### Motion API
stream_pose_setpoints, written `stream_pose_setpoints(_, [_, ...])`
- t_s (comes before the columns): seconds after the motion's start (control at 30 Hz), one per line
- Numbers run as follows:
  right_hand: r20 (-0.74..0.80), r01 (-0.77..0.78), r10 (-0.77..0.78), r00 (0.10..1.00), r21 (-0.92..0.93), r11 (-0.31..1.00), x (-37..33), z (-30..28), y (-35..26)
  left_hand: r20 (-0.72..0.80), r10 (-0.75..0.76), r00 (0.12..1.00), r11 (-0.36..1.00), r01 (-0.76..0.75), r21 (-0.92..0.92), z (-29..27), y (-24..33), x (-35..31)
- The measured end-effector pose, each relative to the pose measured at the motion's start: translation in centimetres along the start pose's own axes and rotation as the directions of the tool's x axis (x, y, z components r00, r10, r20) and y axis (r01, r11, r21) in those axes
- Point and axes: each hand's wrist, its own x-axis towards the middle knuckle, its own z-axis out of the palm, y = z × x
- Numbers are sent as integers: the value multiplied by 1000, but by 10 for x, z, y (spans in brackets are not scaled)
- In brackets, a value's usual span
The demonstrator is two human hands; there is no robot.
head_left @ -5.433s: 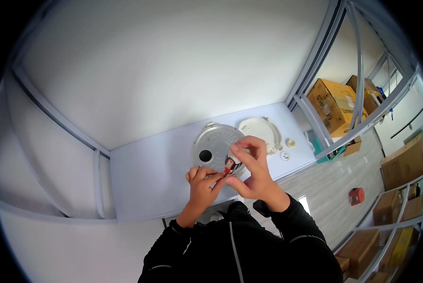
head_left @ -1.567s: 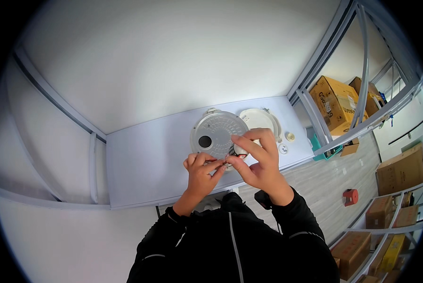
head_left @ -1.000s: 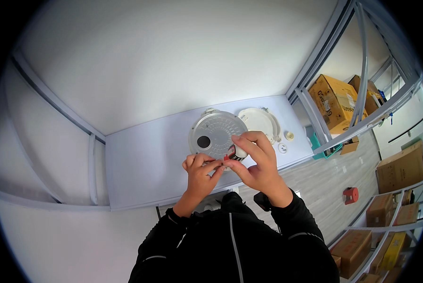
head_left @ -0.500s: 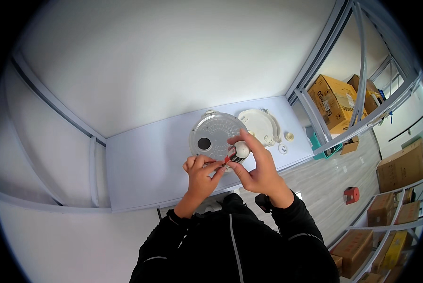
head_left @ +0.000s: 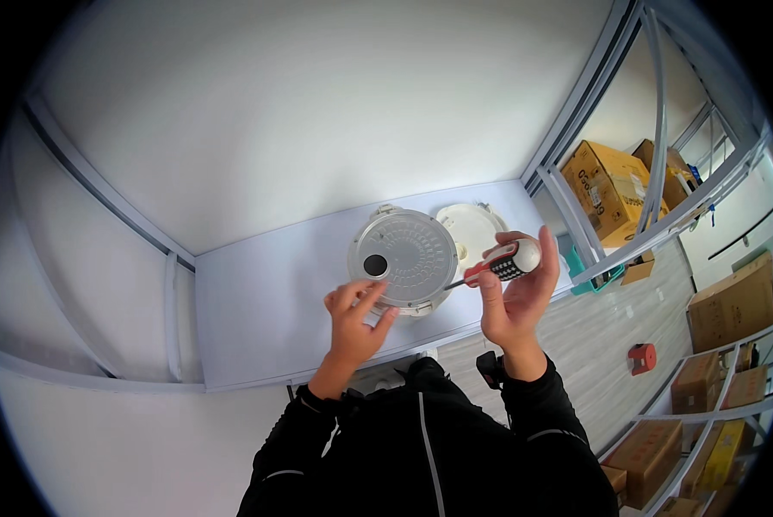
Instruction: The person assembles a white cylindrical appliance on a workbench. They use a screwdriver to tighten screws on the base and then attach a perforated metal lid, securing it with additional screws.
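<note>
My right hand [head_left: 520, 314] is closed around a screwdriver [head_left: 502, 263] with a red, black and white handle, its thin shaft pointing left toward a round metal disc [head_left: 425, 241]. The disc has rings of small marks and a black round opening; it looks like the inner side of an appliance lid and sits in a white rim. My left hand [head_left: 358, 327] has its fingers apart at the disc's near left edge, holding nothing; whether the fingertips touch the rim is hard to tell. Behind the screwdriver lies a white shallow round cover [head_left: 471, 226], partly hidden by my right hand.
All this lies on a white table [head_left: 266, 302] against a pale wall [head_left: 317, 112]. A metal frame post [head_left: 580, 103] rises at the right. Beyond it are a large cardboard box [head_left: 614, 194], a teal basket [head_left: 597, 283], a red stool [head_left: 642, 358] and shelves with boxes [head_left: 649, 452].
My hands have come apart. The right one has moved right with the screwdriver, whose shaft now shows. My left hand has let go of the screwdriver's end and opened over the disc's edge.
</note>
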Motion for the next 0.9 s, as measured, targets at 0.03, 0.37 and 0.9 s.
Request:
stream_pose_setpoints(0.03, [-31, -27, 27, 999, 5, 1000, -1, -2, -1, -34, 7, 999, 1000, -7, 5, -4, -7, 2])
stream_pose_setpoints(0.37, [26, -51, 54, 998, -110, 993, -18, -22, 6, 300, -6, 954, 1000, -2, 26, -36, -45, 30])
stream_pose_setpoints(0.9, [4, -150, 150, 989, -2, 989, -17, -25, 15, -14, 107, 994, 971, -101, 218, 12, 10, 0])
